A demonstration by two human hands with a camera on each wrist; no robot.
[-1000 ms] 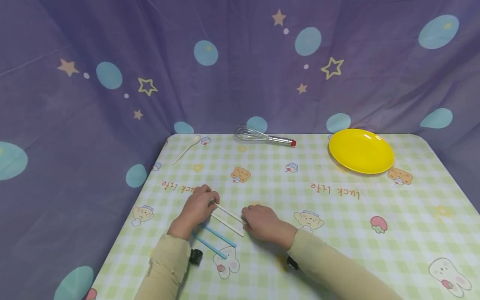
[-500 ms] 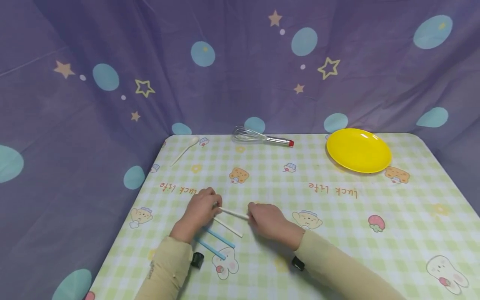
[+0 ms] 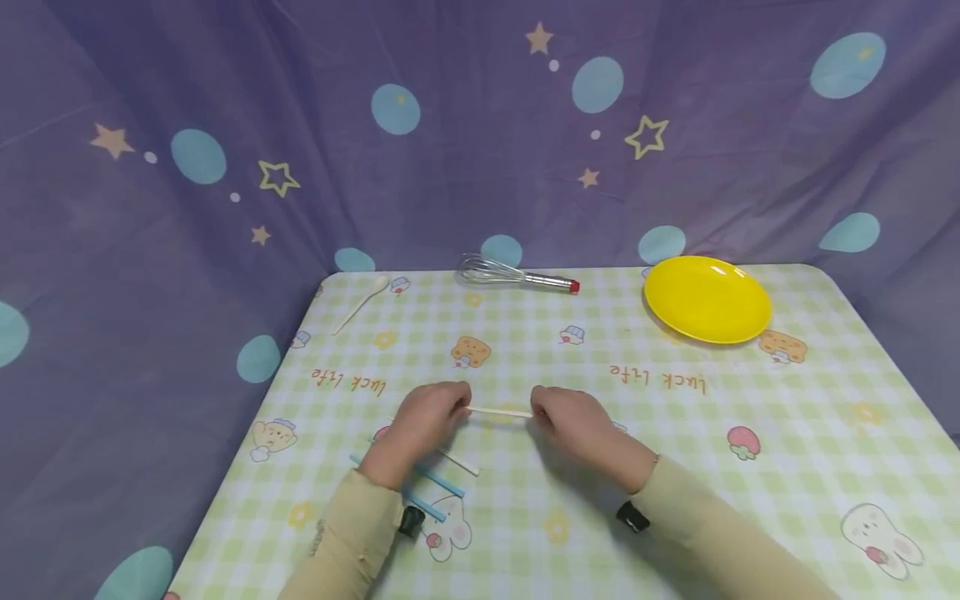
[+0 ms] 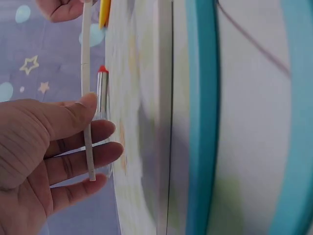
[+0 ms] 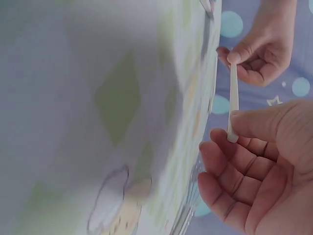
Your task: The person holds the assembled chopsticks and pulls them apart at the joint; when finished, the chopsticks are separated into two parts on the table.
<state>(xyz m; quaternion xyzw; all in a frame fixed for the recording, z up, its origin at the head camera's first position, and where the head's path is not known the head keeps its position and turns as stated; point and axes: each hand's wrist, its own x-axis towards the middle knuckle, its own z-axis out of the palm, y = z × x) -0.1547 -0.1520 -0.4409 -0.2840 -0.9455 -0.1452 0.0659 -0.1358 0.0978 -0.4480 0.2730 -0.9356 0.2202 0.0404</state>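
Observation:
A thin white chopstick [image 3: 498,412] spans the gap between both hands, raised off the table and nearly level. My left hand [image 3: 429,421] pinches one end between thumb and fingers, and in the left wrist view the chopstick's [image 4: 85,68] tip lies across the lower fingers. The other end is pinched by my right hand [image 3: 577,425]; its tip shows beneath the thumb in the right wrist view. Under the left forearm, a second white chopstick [image 3: 459,462] lies on the cloth. Beside it are two blue chopsticks [image 3: 441,482], partly hidden by the left wrist and sleeve.
At the back edge lies a wire whisk [image 3: 551,282] with a red handle tip. A white spoon [image 3: 360,307] rests at the back left, a yellow plate [image 3: 707,300] at the back right. A purple curtain [image 3: 450,192] hangs behind the checked tablecloth [image 3: 637,550].
Both hands have moved right and away from the chopsticks on the table, carrying the white one up between them. It has turned from slanted to nearly level, and the hands are further apart.

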